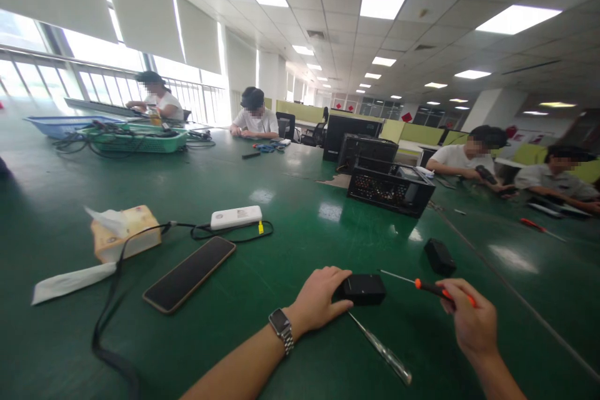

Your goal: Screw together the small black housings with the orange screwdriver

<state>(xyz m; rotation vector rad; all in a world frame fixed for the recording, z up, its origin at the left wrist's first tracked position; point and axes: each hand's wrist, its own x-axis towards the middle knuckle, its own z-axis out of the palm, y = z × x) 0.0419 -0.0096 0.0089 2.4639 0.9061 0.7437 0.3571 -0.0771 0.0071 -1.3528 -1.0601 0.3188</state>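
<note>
A small black box (364, 289) lies on the green tabletop, gripped at its left end between the thumb and fingers of my left hand (321, 300). My right hand (474, 320) is closed around the black-and-orange handle of a screwdriver (434, 289). The screwdriver's thin shaft points left, its tip near the box's right side; I cannot tell whether they touch. Just below the box lies a second screwdriver (383, 350) with a clear handle. Beyond my right hand sits another black box (439, 256), apart from both hands.
Left on the table (290, 362) are a phone (190, 274), a tissue pack (125, 234), and a white power bank (235, 217) with a black cable. Computer cases (389, 190) stand farther back. Green (140, 142) and blue (56, 127) baskets hold cables. Several people sit around the table.
</note>
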